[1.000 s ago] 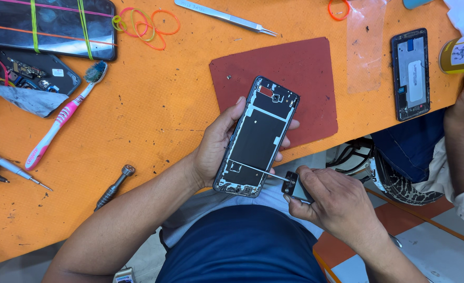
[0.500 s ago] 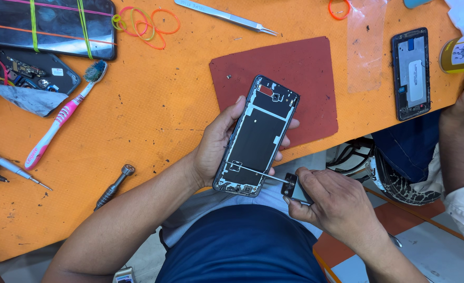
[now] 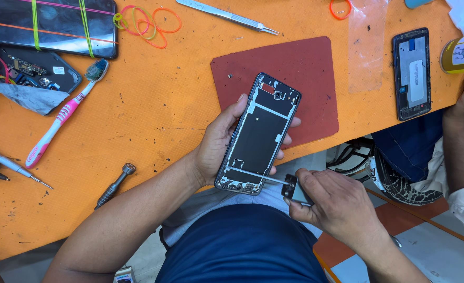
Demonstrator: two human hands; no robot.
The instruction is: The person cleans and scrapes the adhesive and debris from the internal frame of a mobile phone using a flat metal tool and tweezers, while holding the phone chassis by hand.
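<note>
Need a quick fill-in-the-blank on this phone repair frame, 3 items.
1. The left hand holds an opened phone frame over the table's ____ edge.
2. The right hand drives a ____ into the frame's lower end.
3. The toothbrush on the orange table has a ____ handle.

Missing words: near; screwdriver; pink

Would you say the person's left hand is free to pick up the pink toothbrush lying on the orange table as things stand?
Probably not right away. The left hand is wrapped around the phone frame, which the right hand is working on with a screwdriver. The pink toothbrush itself lies uncovered on the orange table.
</note>
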